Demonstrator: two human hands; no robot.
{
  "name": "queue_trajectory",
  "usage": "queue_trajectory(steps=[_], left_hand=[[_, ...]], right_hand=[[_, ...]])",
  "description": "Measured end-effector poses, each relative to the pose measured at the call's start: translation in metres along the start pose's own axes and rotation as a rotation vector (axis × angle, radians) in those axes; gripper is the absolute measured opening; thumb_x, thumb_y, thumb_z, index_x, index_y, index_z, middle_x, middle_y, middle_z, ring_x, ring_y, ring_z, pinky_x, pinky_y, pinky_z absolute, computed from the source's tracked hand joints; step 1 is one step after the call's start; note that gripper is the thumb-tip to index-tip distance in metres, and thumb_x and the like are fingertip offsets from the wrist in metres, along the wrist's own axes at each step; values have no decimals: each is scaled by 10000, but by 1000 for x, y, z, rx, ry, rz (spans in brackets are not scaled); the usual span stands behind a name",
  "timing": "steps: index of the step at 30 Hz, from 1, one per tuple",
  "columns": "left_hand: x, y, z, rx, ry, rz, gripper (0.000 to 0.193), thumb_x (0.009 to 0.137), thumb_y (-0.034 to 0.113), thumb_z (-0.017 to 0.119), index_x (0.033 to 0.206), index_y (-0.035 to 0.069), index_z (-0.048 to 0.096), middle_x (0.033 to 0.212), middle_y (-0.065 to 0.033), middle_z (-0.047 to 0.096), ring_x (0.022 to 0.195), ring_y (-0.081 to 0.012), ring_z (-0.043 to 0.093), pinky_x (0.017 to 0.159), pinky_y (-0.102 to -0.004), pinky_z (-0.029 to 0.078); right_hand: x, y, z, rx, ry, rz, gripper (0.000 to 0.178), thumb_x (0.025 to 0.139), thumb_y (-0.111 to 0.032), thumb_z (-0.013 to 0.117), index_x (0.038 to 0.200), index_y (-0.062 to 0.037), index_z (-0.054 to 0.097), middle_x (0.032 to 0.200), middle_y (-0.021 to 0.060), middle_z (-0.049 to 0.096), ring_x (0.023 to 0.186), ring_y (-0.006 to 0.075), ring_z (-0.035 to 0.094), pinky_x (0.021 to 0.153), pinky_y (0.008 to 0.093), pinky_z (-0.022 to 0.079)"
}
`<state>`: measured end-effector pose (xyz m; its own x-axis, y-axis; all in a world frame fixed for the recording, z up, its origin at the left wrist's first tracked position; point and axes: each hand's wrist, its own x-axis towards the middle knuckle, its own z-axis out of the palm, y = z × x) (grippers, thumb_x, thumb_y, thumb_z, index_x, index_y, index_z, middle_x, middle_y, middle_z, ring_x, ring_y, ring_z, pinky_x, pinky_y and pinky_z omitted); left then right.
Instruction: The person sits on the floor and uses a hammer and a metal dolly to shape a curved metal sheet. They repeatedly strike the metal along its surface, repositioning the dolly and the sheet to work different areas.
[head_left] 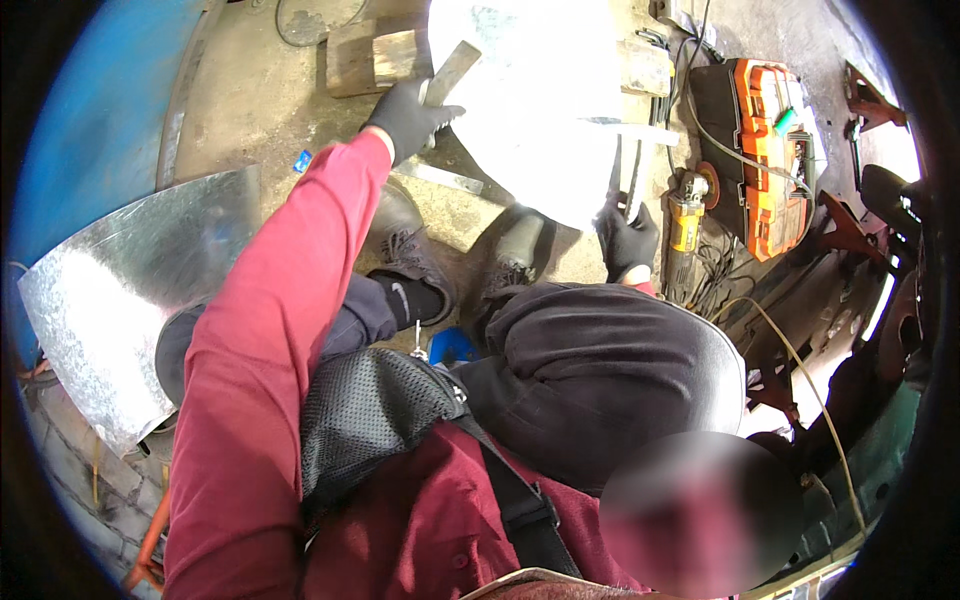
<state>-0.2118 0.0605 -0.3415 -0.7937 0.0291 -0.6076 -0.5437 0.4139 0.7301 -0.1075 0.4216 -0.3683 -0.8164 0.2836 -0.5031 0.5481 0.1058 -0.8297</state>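
Observation:
A large, glaring bright sheet (545,110), most likely metal, lies ahead of my feet, its surface washed out by light. My left hand (405,118), in a black glove, is closed round a flat metal bar (455,70) at the sheet's left edge. Below that hand another flat metal strip (440,177) juts out near the sheet's lower edge. At the sheet's lower right corner, my gloved right hand (628,240) grips a narrow metal bar (635,180). A pale crosspiece (645,132) shows above it; whether the two are joined I cannot tell.
Wooden blocks (375,55) stand by the sheet's left side, with another block (645,68) on its right. A yellow angle grinder (687,215) lies right of my right hand, beside an orange and black toolbox (765,150) and tangled cables. A curved galvanized sheet (120,290) leans at left.

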Motion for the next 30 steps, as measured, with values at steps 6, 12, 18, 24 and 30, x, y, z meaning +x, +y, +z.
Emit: queue_trajectory(steps=[6,12,18,24,30], left_hand=[[5,-6,-13,-154,68,-52,357,901,271,839,1078,-11,712,774,-47,682,510,-106,520,480,-290,451],[-15,3,-37,-308,207,22,333,887,250,859,1009,-11,693,722,-38,655,488,-102,525,449,-276,443],[0,11,-8,-344,144,-27,272,916,162,815,1114,22,692,788,-39,652,593,-100,561,468,-277,471],[30,4,14,-280,209,14,251,919,131,784,1130,27,698,824,-31,685,640,-105,610,530,-264,496],[52,24,15,-210,203,49,202,933,158,766,1073,23,711,803,-20,679,624,-100,590,557,-281,487]], right_hand=[[62,-23,-25,-373,58,-95,221,922,-132,724,1088,6,772,839,73,769,707,140,684,646,322,531],[84,-30,-21,-584,125,-63,274,887,-243,730,1069,-54,807,829,113,782,765,158,738,727,340,559],[77,-11,-8,-253,86,-30,260,934,-163,704,1141,-18,766,847,87,761,737,138,680,670,314,527],[61,-22,-2,-254,44,-32,266,935,-128,703,1159,11,742,865,99,774,770,130,687,698,313,540],[57,-29,-21,-623,171,-369,417,919,-128,776,1329,-88,709,1068,147,631,1008,255,682,856,357,560]])
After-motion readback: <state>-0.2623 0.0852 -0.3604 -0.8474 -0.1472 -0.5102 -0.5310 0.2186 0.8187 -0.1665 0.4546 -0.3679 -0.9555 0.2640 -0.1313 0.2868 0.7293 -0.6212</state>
